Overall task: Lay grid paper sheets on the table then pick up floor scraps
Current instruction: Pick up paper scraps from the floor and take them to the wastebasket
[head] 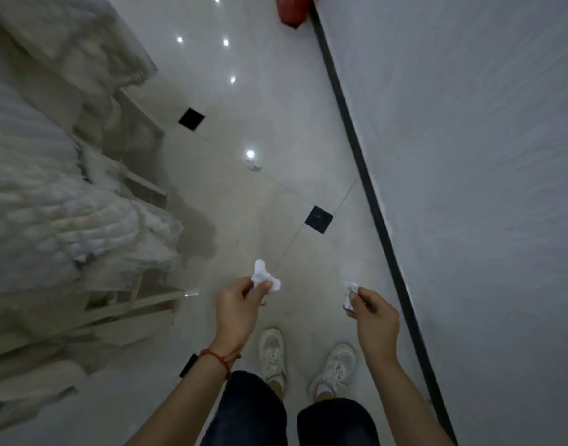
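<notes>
With my left hand (240, 304) pinching one paper scrap (264, 275) and my right hand (371, 312) another scrap (350, 295), both only at fingertips, I judge either could slip to the floor (276, 204).

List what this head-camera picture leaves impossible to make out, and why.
- Table and grid paper sheets: outside the frame.
- Red object: cut off by the top edge.
- Small speck on the floor: too small to identify.
- Pale heap at left: blurred.
- Scrap in the right hand: partly hidden by fingers.
</notes>
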